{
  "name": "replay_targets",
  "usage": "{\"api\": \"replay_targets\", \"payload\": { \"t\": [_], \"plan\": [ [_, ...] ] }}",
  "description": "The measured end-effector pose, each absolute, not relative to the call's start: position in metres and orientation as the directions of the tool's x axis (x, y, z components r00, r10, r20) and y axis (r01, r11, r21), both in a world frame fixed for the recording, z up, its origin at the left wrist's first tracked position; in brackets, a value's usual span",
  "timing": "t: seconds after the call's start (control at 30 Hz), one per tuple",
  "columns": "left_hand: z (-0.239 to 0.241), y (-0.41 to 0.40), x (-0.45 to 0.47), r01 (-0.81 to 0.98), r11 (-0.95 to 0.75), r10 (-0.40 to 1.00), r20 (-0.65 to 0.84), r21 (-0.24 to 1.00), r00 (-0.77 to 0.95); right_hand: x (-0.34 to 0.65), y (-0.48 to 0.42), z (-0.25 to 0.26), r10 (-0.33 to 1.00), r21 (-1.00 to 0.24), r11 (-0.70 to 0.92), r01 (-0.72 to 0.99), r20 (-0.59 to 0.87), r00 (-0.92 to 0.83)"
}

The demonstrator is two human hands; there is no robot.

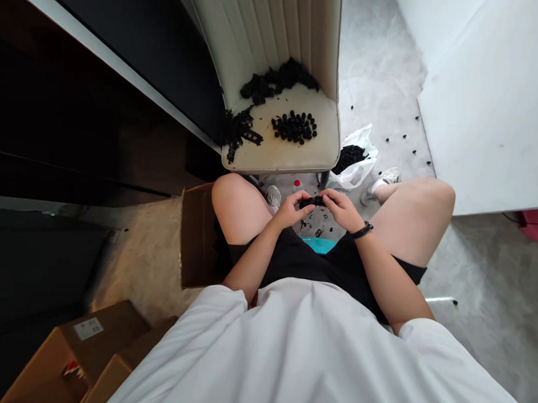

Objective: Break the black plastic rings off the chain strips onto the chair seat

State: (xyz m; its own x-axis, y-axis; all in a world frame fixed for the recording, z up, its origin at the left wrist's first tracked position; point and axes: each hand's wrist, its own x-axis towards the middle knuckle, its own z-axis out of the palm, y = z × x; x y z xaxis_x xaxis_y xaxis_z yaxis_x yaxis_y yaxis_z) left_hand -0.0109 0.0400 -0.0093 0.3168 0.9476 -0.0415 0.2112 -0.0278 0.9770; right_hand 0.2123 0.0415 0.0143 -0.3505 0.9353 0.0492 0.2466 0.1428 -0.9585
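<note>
Between my knees, my left hand [291, 209] and my right hand [341, 208] both grip a small black piece [313, 202], its exact kind too small to make out. Fingers of each hand are closed on its ends. Ahead of them, a pile of small round black parts [294, 127] lies on the cream chair seat [280, 159]. Black ragged scraps [280, 79] are heaped against the chair's backrest, and more flat, cut-out-looking black scraps [242, 131] lie at the seat's left edge.
A white plastic bag [362, 169] full of small black parts stands on the floor right of the chair. An open cardboard box [199, 241] is beside my left leg; more boxes [91, 343] sit lower left. A white table [494, 123] is at right. Black bits dot the floor.
</note>
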Motion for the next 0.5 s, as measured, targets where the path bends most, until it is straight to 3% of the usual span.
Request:
{"api": "replay_targets", "payload": {
  "t": [0.1, 0.37, 0.5],
  "plan": [
    [-0.01, 0.038, -0.012, 0.186, -0.024, 0.942, -0.04, 0.982, 0.333, 0.212, 0.041, 0.013, 0.92, -0.985, 0.093, 0.146, 0.029, -0.392],
    [-0.011, 0.039, -0.012, 0.196, -0.074, 0.942, 0.004, 0.978, 0.336, 0.203, 0.038, 0.011, 0.913, -0.996, -0.058, 0.07, -0.081, -0.401],
    [-0.004, 0.038, -0.011, 0.215, -0.112, 0.908, 0.012, 0.97, 0.418, 0.2, 0.036, 0.015, 0.937, -0.995, 0.01, 0.102, -0.026, -0.35]
  ]
}}
